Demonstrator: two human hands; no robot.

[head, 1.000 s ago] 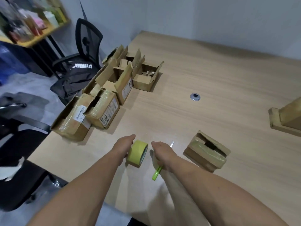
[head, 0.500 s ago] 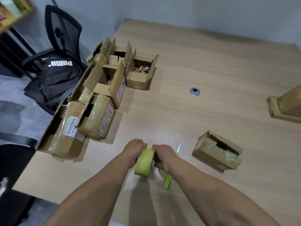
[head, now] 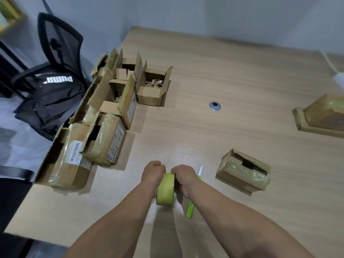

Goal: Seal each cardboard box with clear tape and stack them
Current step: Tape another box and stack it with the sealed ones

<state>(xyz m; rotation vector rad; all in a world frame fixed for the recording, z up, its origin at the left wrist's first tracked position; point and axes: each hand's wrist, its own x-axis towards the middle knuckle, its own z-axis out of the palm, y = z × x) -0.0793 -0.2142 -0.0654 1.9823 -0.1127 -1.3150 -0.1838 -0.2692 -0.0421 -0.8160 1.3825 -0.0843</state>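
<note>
A yellowish-green tape roll [head: 165, 190] stands on edge above the near part of the table, between both hands. My left hand [head: 152, 174] grips its left side. My right hand [head: 184, 177] holds a green utility knife [head: 190, 211], blade tip pointing away, while its fingers touch the top right of the roll. A small cardboard box [head: 242, 172] with a torn top lies just right of my hands. Several open cardboard boxes [head: 104, 116] sit in a cluster along the table's left edge.
The wooden table [head: 223, 71] has a metal cable grommet [head: 215, 105] near its middle. A taped box on a flat one [head: 320, 116] sits at the right edge. A black office chair with a black bag [head: 55, 94] stands left of the table.
My hands came together on the tape roll, which turned from showing its open side to standing edge-on. The camera swung, so the boxes shifted in view.
</note>
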